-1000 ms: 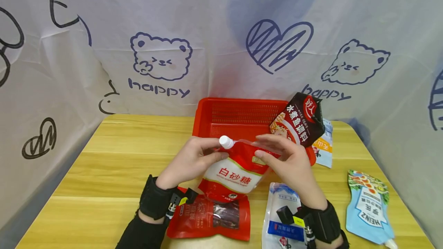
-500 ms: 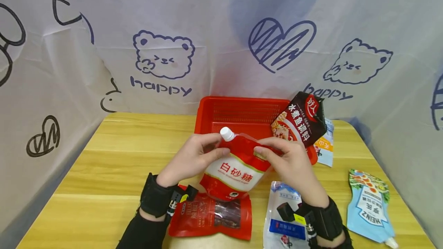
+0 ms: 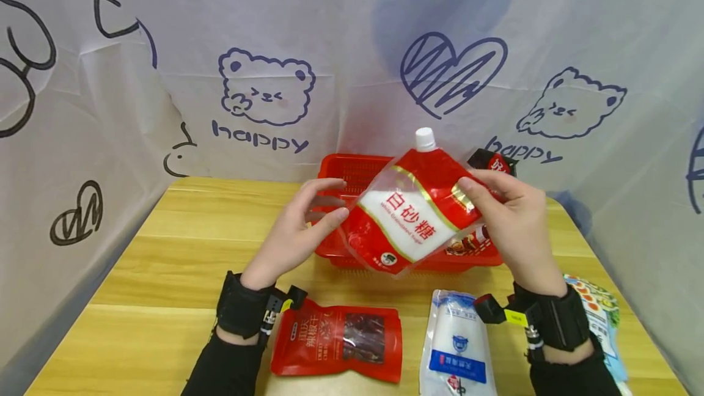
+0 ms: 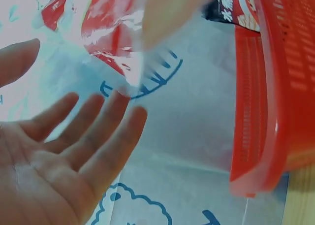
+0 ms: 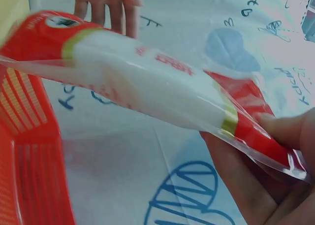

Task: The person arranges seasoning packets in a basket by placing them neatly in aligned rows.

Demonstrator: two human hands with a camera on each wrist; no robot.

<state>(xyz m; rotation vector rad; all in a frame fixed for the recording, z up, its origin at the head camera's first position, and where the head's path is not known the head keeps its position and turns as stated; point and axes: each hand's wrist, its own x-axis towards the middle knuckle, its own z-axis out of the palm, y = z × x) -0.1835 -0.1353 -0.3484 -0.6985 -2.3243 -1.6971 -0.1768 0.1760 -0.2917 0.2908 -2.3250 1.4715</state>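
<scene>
In the head view my right hand pinches a spouted pouch of white granulated sugar by its upper right corner. The pouch is red and white with a white screw cap, and it hangs tilted in front of the basket. Beside its left edge is my left hand, with fingers and thumb spread and nothing held. The left wrist view shows that palm facing up, the fingertips right by the pouch's edge. Thumb and fingers clasp the clear corner seam of the pouch in the right wrist view.
Behind the pouch a red plastic basket holds a black seasoning packet, partly hidden. Nearer on the wooden table lie a red dried chili bag, a white and blue salt bag and a light blue Heinz pouch, partly covered by the right arm.
Both hands held the sugar pouch by its top; now the left has let go and only the right holds it. The pouch has risen and turned, its cap pointing up, moving to the right.
</scene>
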